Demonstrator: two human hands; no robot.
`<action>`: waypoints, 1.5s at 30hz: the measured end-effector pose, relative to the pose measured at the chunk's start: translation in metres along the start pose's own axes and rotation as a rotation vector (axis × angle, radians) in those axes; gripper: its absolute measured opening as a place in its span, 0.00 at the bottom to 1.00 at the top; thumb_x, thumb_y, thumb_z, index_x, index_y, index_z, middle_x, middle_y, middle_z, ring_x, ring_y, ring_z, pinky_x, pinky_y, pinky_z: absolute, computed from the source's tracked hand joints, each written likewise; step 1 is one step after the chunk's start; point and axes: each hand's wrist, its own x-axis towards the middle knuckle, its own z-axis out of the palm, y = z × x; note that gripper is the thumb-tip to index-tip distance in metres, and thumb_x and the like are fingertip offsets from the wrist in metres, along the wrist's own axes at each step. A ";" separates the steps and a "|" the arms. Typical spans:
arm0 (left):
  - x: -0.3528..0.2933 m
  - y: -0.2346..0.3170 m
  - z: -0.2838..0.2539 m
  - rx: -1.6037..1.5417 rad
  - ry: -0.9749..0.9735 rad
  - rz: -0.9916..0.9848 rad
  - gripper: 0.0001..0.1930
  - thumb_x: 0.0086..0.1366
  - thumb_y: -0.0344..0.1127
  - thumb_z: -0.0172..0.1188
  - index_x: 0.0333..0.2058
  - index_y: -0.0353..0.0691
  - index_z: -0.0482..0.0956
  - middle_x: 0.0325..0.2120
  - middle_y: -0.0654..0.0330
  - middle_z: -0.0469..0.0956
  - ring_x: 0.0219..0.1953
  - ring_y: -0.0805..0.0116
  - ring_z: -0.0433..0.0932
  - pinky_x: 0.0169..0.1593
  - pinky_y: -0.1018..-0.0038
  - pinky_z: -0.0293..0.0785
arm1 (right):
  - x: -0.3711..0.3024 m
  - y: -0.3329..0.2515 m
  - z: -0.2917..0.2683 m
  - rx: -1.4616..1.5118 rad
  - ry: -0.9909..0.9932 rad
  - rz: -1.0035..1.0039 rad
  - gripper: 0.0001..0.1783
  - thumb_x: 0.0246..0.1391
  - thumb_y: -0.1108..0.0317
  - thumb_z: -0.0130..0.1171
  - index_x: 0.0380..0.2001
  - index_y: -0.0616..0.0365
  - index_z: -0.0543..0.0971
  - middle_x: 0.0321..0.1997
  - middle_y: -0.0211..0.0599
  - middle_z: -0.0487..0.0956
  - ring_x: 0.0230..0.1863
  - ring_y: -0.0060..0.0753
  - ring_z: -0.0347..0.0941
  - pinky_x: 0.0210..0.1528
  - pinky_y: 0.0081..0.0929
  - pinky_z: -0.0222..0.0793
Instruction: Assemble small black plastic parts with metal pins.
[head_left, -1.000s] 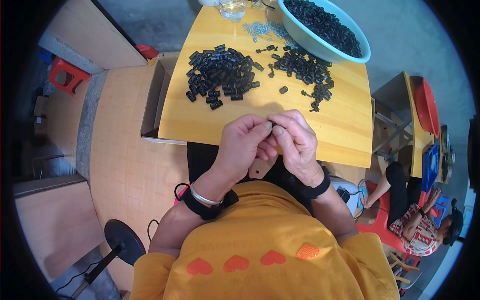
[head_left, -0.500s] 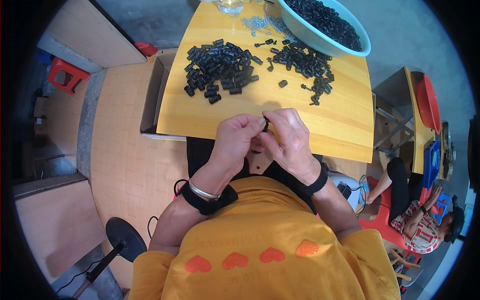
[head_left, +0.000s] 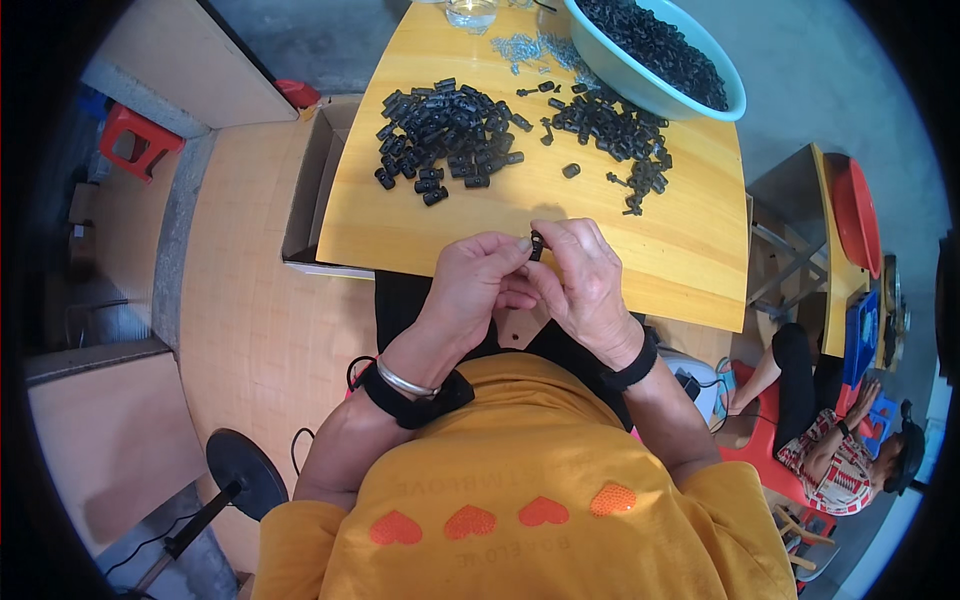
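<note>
Over the table's front edge, my two hands meet at a small black plastic cord lock [head_left: 537,247], held upright. My left hand [head_left: 468,278] is closed, its thumb and forefinger pinching the piece from the left. From the right, the fingertips of my right hand [head_left: 585,278] pinch the same piece, hiding much of it. Beyond my hands lies a heap of black cord locks [head_left: 450,135], cylinder-shaped. To its right is a looser pile of small black plastic parts [head_left: 610,128], some with thin stems. One short black barrel [head_left: 571,170] lies alone between the piles and my hands.
A light-blue basin [head_left: 741,100] full of black parts stands at the table's back right. Small silvery pieces [head_left: 520,48], perhaps springs, lie beside it, near a clear cup [head_left: 470,13]. An open cardboard box [head_left: 305,215] adjoins the table's left side. A person [head_left: 835,460] sits at right.
My right fingers have shifted slightly, and more of the cord lock shows, now upright between my fingertips. The whole view has moved a little; the piles look the same.
</note>
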 end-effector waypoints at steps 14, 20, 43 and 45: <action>0.003 -0.007 -0.006 0.028 0.012 0.029 0.08 0.62 0.34 0.53 0.29 0.35 0.74 0.22 0.58 0.77 0.21 0.72 0.76 0.25 0.80 0.75 | -0.005 0.004 0.003 -0.032 -0.062 -0.053 0.19 0.39 0.71 0.60 0.37 0.67 0.71 0.30 0.45 0.69 0.32 0.46 0.68 0.33 0.34 0.68; 0.001 0.003 0.004 0.040 0.025 0.039 0.09 0.62 0.35 0.53 0.29 0.36 0.74 0.22 0.58 0.77 0.21 0.72 0.76 0.26 0.80 0.74 | 0.002 0.010 0.000 0.001 -0.038 -0.061 0.19 0.38 0.71 0.61 0.36 0.66 0.71 0.30 0.45 0.70 0.33 0.47 0.68 0.34 0.34 0.68; 0.007 0.003 0.001 0.072 0.033 -0.018 0.09 0.63 0.36 0.51 0.28 0.36 0.73 0.21 0.58 0.76 0.20 0.71 0.76 0.24 0.80 0.73 | -0.003 0.007 0.005 0.103 -0.075 0.086 0.15 0.41 0.74 0.59 0.35 0.62 0.72 0.28 0.42 0.69 0.32 0.45 0.68 0.32 0.35 0.67; 0.006 0.004 0.002 0.062 0.044 -0.032 0.09 0.63 0.36 0.51 0.28 0.36 0.73 0.22 0.58 0.76 0.21 0.71 0.76 0.24 0.80 0.73 | -0.005 0.008 0.009 0.200 -0.005 0.172 0.16 0.40 0.74 0.60 0.36 0.63 0.72 0.28 0.43 0.70 0.32 0.45 0.69 0.33 0.34 0.67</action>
